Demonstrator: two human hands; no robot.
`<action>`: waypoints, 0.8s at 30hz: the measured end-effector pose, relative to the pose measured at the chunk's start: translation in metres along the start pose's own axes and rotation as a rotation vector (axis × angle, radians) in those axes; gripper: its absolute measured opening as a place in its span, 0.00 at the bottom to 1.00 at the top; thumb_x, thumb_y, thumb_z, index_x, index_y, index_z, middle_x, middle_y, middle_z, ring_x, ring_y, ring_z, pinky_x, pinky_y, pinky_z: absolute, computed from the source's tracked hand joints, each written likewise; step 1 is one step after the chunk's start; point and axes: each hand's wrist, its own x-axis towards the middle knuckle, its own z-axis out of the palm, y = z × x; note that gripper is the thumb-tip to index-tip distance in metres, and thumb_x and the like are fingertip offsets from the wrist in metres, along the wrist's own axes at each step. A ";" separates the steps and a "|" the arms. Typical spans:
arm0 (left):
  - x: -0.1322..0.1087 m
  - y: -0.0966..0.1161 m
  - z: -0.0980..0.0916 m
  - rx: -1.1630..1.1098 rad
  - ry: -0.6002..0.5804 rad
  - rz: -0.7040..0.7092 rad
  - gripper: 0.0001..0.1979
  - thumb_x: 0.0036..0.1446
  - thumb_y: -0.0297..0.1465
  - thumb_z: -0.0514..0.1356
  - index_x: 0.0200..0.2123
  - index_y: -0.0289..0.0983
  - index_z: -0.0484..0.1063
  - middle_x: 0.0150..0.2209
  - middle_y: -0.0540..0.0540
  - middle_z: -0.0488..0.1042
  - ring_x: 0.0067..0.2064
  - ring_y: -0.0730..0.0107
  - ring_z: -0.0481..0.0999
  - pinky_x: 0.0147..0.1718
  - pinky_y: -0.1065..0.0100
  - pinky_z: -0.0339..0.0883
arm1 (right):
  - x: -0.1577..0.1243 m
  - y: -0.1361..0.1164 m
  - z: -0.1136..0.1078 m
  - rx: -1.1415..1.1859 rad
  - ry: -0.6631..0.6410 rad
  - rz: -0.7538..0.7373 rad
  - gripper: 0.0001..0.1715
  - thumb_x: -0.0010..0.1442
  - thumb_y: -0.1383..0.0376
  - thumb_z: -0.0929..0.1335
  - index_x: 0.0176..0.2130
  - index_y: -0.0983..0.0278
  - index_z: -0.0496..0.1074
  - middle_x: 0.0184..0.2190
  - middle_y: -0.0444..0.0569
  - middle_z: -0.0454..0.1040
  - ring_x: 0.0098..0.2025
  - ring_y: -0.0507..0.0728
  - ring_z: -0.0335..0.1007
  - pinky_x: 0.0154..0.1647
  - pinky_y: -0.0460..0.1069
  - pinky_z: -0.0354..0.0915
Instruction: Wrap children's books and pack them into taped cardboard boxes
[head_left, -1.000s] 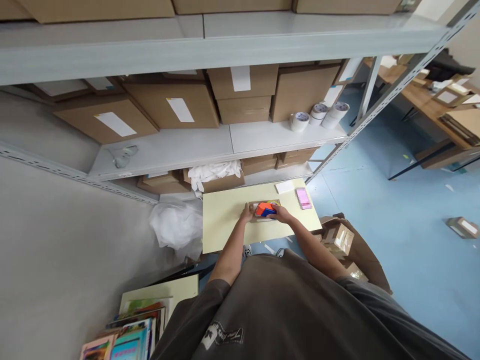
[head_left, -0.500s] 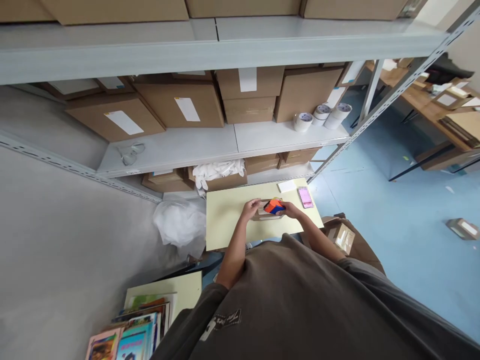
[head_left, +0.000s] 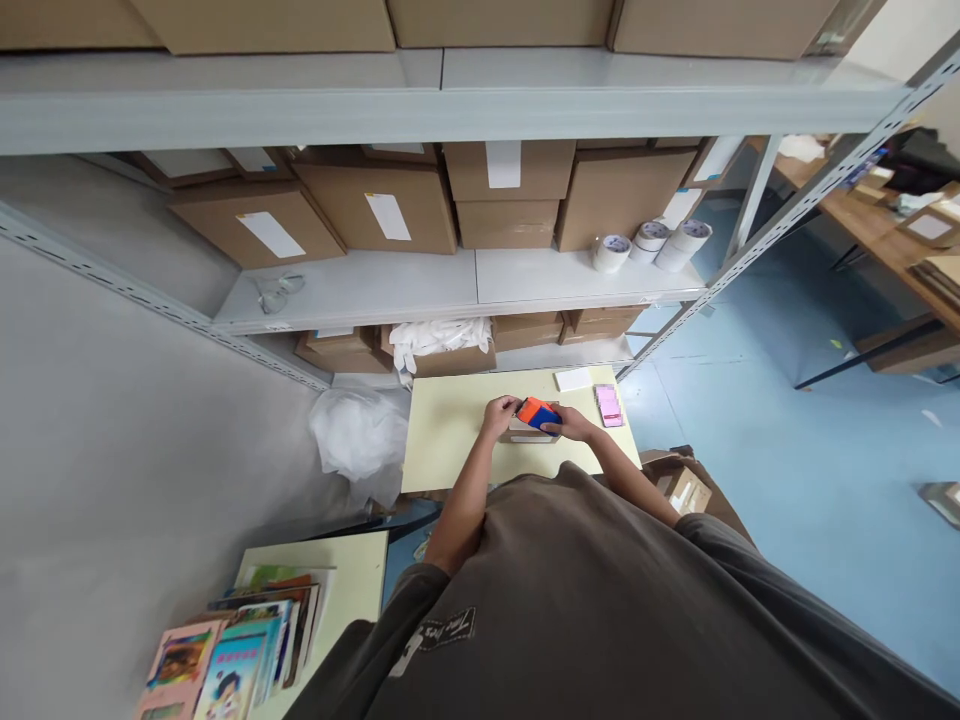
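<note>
Two hands: right (head_left: 571, 424) curled round orange-blue object (head_left: 539, 414), left (head_left: 498, 414) alongside.

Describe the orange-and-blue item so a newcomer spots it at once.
Find the pale yellow table by the shelving rack. Near its middle, the right hand holds the item over a brown box, with the left hand beside its orange end. Bright orange and blue set it apart from that box.
</note>
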 end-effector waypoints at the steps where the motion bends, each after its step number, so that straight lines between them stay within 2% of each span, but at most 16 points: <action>1: -0.002 0.000 0.001 0.005 0.028 -0.002 0.18 0.65 0.43 0.62 0.39 0.36 0.85 0.40 0.40 0.86 0.44 0.56 0.83 0.48 0.61 0.76 | -0.001 -0.002 0.001 0.003 0.005 -0.014 0.32 0.64 0.49 0.74 0.61 0.61 0.75 0.53 0.55 0.82 0.50 0.65 0.78 0.53 0.54 0.69; 4: -0.007 -0.004 0.006 0.017 0.089 -0.006 0.17 0.65 0.41 0.61 0.39 0.36 0.85 0.40 0.41 0.86 0.43 0.57 0.83 0.47 0.61 0.76 | -0.002 -0.007 0.001 0.029 0.004 -0.026 0.30 0.65 0.48 0.73 0.59 0.60 0.76 0.55 0.53 0.81 0.51 0.64 0.78 0.53 0.53 0.71; 7: -0.010 -0.012 0.004 0.040 0.167 -0.028 0.16 0.65 0.41 0.61 0.39 0.36 0.85 0.39 0.41 0.86 0.42 0.57 0.83 0.48 0.61 0.76 | -0.002 -0.007 -0.005 0.039 -0.023 -0.003 0.30 0.62 0.44 0.74 0.52 0.62 0.79 0.49 0.53 0.83 0.47 0.64 0.79 0.47 0.52 0.71; 9: -0.009 -0.019 -0.005 0.054 0.246 -0.063 0.17 0.65 0.41 0.60 0.39 0.36 0.85 0.39 0.41 0.86 0.43 0.58 0.83 0.48 0.61 0.76 | -0.003 -0.002 -0.015 0.034 -0.042 0.017 0.32 0.59 0.42 0.75 0.50 0.63 0.80 0.46 0.53 0.83 0.43 0.63 0.79 0.43 0.50 0.71; 13: -0.003 -0.039 -0.039 0.096 0.424 -0.135 0.19 0.65 0.41 0.57 0.41 0.36 0.85 0.38 0.41 0.85 0.43 0.60 0.83 0.46 0.64 0.76 | -0.008 0.017 -0.038 -0.074 -0.086 0.093 0.34 0.55 0.38 0.75 0.42 0.64 0.80 0.37 0.52 0.82 0.36 0.60 0.76 0.34 0.49 0.66; 15: -0.003 -0.051 -0.050 0.113 0.445 -0.193 0.20 0.64 0.42 0.57 0.42 0.36 0.85 0.35 0.42 0.84 0.41 0.62 0.83 0.44 0.65 0.77 | -0.008 0.024 -0.046 -0.135 -0.110 0.130 0.34 0.53 0.36 0.76 0.38 0.63 0.80 0.34 0.52 0.81 0.35 0.60 0.75 0.33 0.49 0.64; 17: -0.006 -0.064 -0.052 0.122 0.451 -0.253 0.20 0.63 0.43 0.58 0.43 0.37 0.85 0.32 0.43 0.84 0.39 0.63 0.83 0.41 0.66 0.77 | -0.003 0.026 -0.049 -0.172 -0.124 0.158 0.32 0.51 0.37 0.77 0.35 0.63 0.80 0.33 0.51 0.81 0.34 0.60 0.75 0.32 0.49 0.64; 21: -0.010 -0.083 -0.044 0.108 0.455 -0.383 0.22 0.61 0.44 0.60 0.43 0.34 0.85 0.32 0.42 0.84 0.36 0.64 0.82 0.38 0.66 0.76 | 0.014 0.023 -0.045 -0.234 -0.130 0.171 0.28 0.51 0.42 0.78 0.35 0.62 0.80 0.34 0.52 0.82 0.35 0.60 0.76 0.32 0.49 0.64; 24: -0.007 -0.093 -0.036 0.127 0.419 -0.415 0.22 0.60 0.45 0.61 0.42 0.33 0.85 0.30 0.40 0.83 0.33 0.63 0.82 0.35 0.64 0.75 | 0.022 0.023 -0.042 -0.259 -0.134 0.185 0.26 0.52 0.43 0.78 0.36 0.62 0.81 0.35 0.53 0.82 0.35 0.61 0.77 0.33 0.49 0.64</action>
